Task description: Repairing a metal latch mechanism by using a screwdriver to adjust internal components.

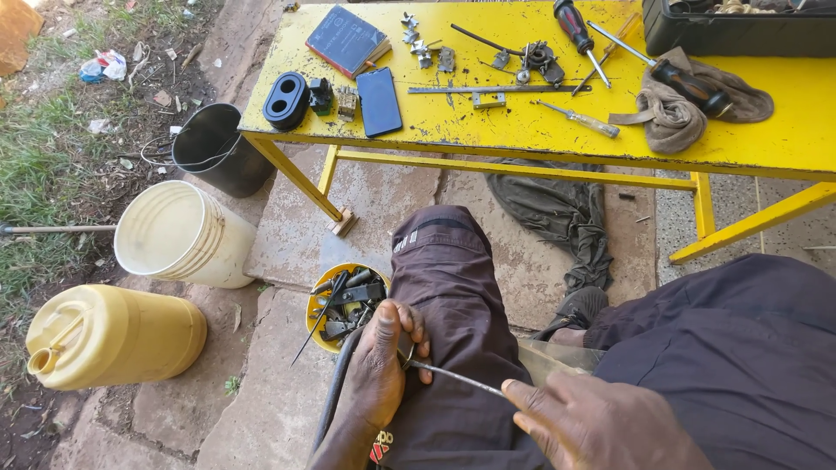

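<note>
Left hand [380, 361] closed around one end of a thin metal rod [457, 378], resting on the knee. Right hand [601, 424] pinching the rod's other end, fingers curled. Just beside the left hand, a small yellow tin [315, 300] crammed with dark metal parts. Farther left, a cream bucket [178, 235], a yellow jerrycan [113, 335], a black bucket [213, 148]. Above, tools scattered on the yellow desk [784, 130].

Left hand [383, 361] fingers curled; right hand [601, 422] seemingly pinching.

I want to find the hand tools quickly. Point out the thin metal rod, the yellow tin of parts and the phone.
thin metal rod [457, 377], head view, mid-shaft.
yellow tin of parts [313, 306], head view, left rim.
phone [379, 101], head view, screen centre.
</note>
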